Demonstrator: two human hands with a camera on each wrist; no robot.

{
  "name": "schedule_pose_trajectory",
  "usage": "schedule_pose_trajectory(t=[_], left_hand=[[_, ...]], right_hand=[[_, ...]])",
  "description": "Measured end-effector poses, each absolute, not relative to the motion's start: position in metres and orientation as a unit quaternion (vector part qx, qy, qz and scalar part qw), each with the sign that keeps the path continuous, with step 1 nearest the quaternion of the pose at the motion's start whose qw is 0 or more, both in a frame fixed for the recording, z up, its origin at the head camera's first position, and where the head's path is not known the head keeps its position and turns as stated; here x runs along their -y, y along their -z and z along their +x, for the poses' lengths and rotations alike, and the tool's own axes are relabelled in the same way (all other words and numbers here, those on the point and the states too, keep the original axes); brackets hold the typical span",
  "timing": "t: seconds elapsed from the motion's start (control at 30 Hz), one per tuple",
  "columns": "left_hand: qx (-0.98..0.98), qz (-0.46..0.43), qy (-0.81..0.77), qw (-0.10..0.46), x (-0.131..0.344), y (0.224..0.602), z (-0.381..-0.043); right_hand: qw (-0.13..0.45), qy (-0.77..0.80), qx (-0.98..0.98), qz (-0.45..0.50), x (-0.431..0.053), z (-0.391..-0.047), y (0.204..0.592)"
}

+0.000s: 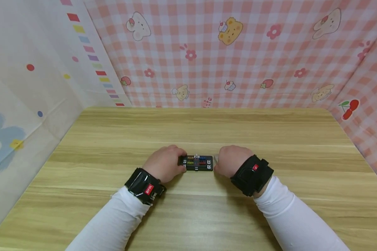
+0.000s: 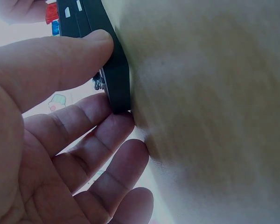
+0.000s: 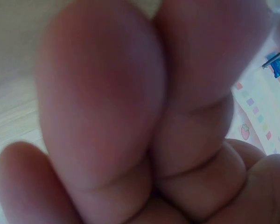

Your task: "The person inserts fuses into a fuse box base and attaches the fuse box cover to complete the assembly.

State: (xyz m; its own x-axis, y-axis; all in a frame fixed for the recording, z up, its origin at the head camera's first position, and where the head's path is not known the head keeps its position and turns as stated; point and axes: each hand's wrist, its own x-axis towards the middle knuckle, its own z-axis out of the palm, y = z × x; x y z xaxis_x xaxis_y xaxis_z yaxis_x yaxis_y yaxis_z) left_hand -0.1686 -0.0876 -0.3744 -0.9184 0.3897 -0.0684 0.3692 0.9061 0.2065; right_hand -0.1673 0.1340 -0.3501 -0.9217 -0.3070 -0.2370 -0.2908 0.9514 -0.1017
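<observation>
A small black fuse block [image 1: 204, 167] lies on the table, with yellow, blue and red blade fuses and silvery terminals along its top. My left hand [image 1: 164, 164] pinches its left end. In the left wrist view the thumb presses one side of the black base [image 2: 119, 79], fingertips curl against the other, and a metal screw [image 2: 98, 82] shows between them. Just off the block's right end, my right hand [image 1: 232, 161] pinches a pale translucent piece [image 1: 216, 159], mostly hidden by the fingers. Curled fingers [image 3: 102, 93] fill the right wrist view.
The wood-grain table [image 1: 188, 209] spreads around both hands. Behind it hangs a pink checked cloth [image 1: 188, 69] with cartoon prints. A white patterned cloth [image 1: 25, 87] borders the left side, and more checked cloth closes off the right.
</observation>
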Motion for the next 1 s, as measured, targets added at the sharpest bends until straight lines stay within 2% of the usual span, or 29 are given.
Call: schedule_pose_trajectory(t=[1.0], left_hand=[[-0.974, 0.188, -0.108, 0.060, 0.0876, 0.3733, -0.1685]], right_hand=[[0.132, 0.038, -0.979, -0.150, -0.1342, -0.1680, 0.3524]])
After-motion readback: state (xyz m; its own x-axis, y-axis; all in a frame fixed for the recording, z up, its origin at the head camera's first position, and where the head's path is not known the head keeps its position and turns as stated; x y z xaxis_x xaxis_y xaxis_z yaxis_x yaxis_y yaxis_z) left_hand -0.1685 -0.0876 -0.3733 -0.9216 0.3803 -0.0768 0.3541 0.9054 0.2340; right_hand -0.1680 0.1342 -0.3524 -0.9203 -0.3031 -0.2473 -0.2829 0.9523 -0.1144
